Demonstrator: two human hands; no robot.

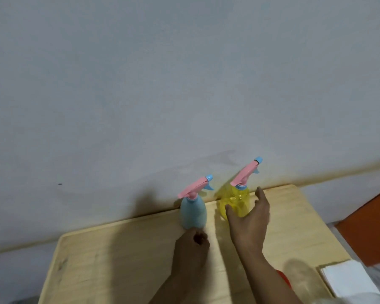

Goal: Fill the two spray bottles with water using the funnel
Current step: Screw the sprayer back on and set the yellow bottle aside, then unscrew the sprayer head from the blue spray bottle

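Two spray bottles with pink trigger heads stand upright at the far edge of the wooden table [119, 260], against the wall. The pale blue bottle [193, 212] is on the left, the clear yellow bottle [237, 202] on the right. My right hand [249, 218] is spread around the yellow bottle, thumb against its front and straight fingers beside its right side. My left hand [191, 241] rests on the table just in front of the blue bottle's base, its fingers loosely curled and holding nothing. A red object [283, 279] peeks out from behind my right forearm, mostly hidden.
A stack of white paper napkins [349, 279] lies at the table's near right corner. A grey wall [184, 84] rises directly behind the bottles. An orange surface [371, 227] stands to the right of the table.
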